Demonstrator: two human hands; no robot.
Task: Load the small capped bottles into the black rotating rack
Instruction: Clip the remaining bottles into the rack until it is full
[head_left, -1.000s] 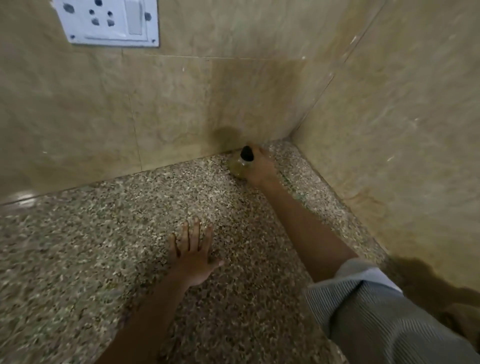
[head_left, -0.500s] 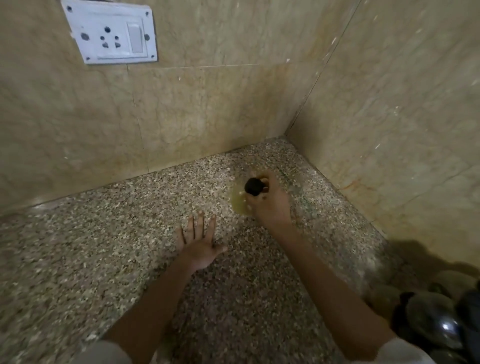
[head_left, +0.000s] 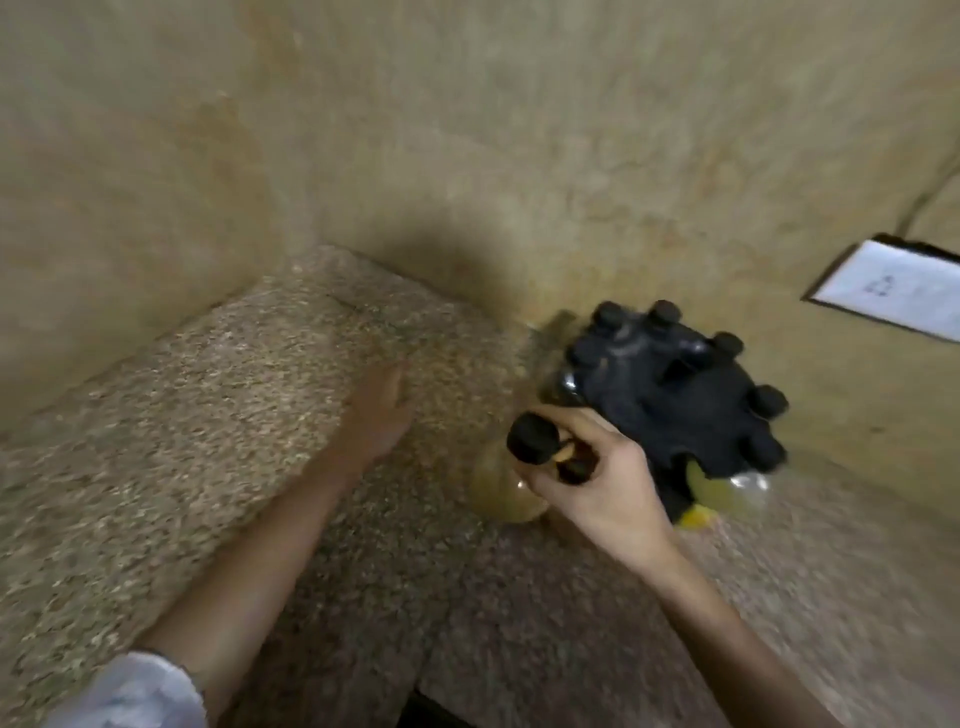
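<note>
My right hand (head_left: 602, 488) grips a small clear bottle (head_left: 506, 493) with a black cap and yellowish contents, holding it by the neck just left of the black rotating rack (head_left: 670, 400). The rack stands against the right wall and carries several black-capped bottles around its rim, with yellow contents showing below its near edge. My left hand (head_left: 376, 410) rests flat and open on the speckled counter (head_left: 208, 415), to the left of the bottle. The frame is motion-blurred.
Beige tiled walls meet in a corner behind the counter. A white switch plate (head_left: 893, 291) sits on the right wall, beyond the rack. The counter's front edge drops off at the bottom centre.
My right hand has carried the bottle from the far corner toward the right, and the view has swung right so the rack is now in sight. My left hand stays flat on the counter.
</note>
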